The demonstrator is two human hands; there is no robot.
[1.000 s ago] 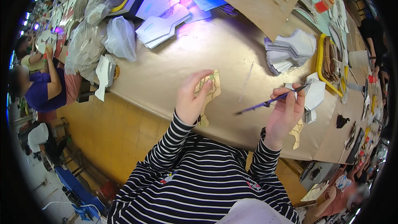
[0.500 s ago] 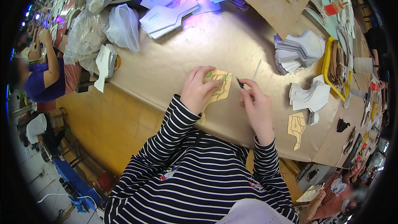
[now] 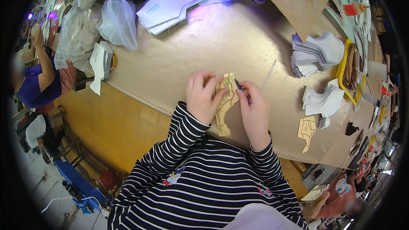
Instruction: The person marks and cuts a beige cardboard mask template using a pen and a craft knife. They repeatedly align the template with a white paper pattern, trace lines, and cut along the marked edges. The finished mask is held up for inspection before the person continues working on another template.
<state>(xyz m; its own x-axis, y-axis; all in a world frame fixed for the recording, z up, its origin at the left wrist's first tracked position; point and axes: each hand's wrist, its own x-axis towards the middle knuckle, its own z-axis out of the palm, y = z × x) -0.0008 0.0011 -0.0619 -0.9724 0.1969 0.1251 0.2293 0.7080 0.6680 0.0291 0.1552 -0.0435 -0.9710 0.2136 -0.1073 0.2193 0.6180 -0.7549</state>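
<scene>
I'd go light with that dark-tipped tool (image 3: 238, 84) pinched in the right hand (image 3: 255, 110) at 1 o'clock and let the left hand (image 3: 202, 98), fingers closed at 9, steady the curvy yellow piece (image 3: 230, 99) by the table's (image 3: 183, 55) 6 o'clock edge, cos it looks thin, dark-lined and greenish up top.

Broad, gold-beige worktop (image 3: 170, 59) with a soft whitish sheen, washed in violet-blue light (image 3: 200, 12) toward the far edge. To the left, yellow tiled floor (image 3: 115, 119); beyond it, dark wooden furniture (image 3: 76, 145), a blue structure (image 3: 70, 176) of unclear kind and pale grey floor tiles (image 3: 36, 178). Small purple lights (image 3: 52, 15) at far left.
</scene>
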